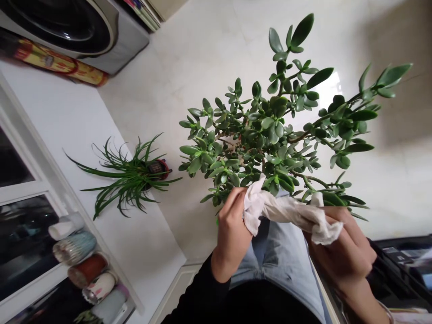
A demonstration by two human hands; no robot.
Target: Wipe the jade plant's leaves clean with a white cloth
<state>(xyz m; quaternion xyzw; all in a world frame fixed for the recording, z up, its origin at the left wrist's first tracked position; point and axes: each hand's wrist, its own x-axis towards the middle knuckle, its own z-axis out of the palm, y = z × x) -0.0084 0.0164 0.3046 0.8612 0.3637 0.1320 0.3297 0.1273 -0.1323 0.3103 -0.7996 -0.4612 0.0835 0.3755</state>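
Observation:
A twisted white cloth stretches between my two hands, just below the foliage. My left hand grips one end of it, and my right hand grips the other. A jade plant with thick, glossy green leaves spreads out above them, and its lower leaves touch or nearly touch the cloth. Its pot and the base of its stem are hidden behind the leaves and my hands.
A spider plant in a small red pot lies on a white ledge. Several pots stand in a row at lower left beside a window. A front-loading washing machine is at top left, and dark clutter is at lower right.

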